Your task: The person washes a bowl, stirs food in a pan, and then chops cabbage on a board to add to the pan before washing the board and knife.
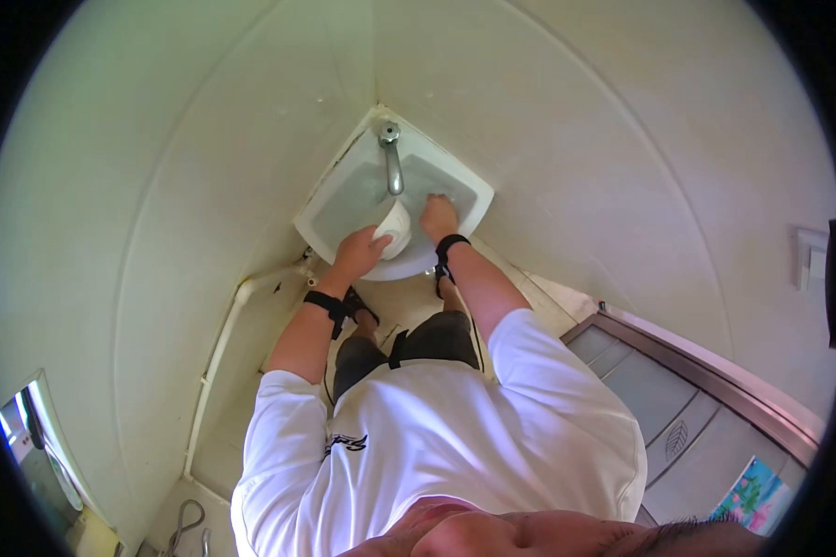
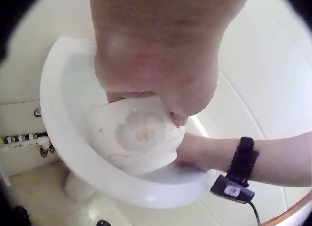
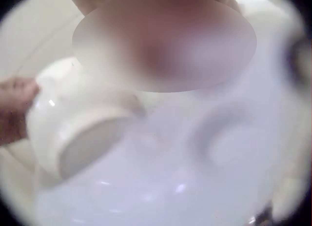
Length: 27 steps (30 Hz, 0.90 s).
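Pale walls [image 1: 529, 121] meet behind a white corner basin [image 1: 409, 270] with a metal tap [image 1: 393, 158]. My left hand [image 1: 360, 253] is clamped on a tilted white bowl [image 1: 397, 223], held over the basin near the spout; whether my right hand's [image 1: 438, 218] fingers are apart or together is indeterminate. Handling appears unfinished, the bowl not set down; the remaining work cannot be gauged.
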Each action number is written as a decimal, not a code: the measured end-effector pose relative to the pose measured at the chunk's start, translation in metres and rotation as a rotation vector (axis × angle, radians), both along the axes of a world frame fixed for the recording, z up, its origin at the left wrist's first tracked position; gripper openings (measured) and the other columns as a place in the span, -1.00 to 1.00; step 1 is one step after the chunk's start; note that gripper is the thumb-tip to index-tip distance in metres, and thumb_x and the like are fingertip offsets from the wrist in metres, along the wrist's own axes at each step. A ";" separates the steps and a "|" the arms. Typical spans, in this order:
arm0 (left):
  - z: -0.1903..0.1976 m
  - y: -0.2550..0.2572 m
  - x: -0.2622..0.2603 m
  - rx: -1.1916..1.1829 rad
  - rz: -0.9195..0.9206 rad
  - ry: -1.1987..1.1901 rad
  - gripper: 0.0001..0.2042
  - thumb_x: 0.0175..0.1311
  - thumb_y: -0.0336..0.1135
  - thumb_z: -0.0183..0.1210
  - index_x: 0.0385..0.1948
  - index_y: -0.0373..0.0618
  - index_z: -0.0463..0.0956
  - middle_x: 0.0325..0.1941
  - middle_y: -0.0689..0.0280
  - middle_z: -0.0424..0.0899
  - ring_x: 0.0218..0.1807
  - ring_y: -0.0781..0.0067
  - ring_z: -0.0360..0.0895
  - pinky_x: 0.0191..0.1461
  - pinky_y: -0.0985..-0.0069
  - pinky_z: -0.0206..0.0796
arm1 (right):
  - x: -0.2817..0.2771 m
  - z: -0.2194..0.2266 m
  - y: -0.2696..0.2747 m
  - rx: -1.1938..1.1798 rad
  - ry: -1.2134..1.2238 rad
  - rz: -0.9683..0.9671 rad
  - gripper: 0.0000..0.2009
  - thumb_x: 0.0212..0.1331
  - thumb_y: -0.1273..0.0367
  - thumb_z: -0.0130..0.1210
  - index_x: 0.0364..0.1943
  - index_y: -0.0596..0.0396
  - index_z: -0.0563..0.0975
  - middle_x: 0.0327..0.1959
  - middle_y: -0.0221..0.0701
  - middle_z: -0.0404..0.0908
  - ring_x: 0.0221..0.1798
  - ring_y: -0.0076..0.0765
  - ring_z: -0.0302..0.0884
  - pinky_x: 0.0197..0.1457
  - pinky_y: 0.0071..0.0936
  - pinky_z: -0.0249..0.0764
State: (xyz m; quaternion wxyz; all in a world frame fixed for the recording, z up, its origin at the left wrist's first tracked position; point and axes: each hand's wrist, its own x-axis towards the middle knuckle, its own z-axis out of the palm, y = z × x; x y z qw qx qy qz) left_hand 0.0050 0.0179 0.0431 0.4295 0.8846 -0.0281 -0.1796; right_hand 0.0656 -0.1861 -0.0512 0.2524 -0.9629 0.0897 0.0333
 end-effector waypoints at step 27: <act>0.040 0.014 -0.005 -0.347 0.660 0.022 -0.53 0.48 -0.08 -0.05 -0.33 -0.42 0.58 -0.42 0.22 0.63 -0.36 0.53 0.47 -0.22 0.49 0.35 | -0.031 0.048 0.080 2.042 0.791 -0.335 -0.63 0.42 0.27 -0.20 0.14 0.20 0.44 0.09 -0.14 0.56 0.09 -0.08 0.56 0.21 -0.12 0.46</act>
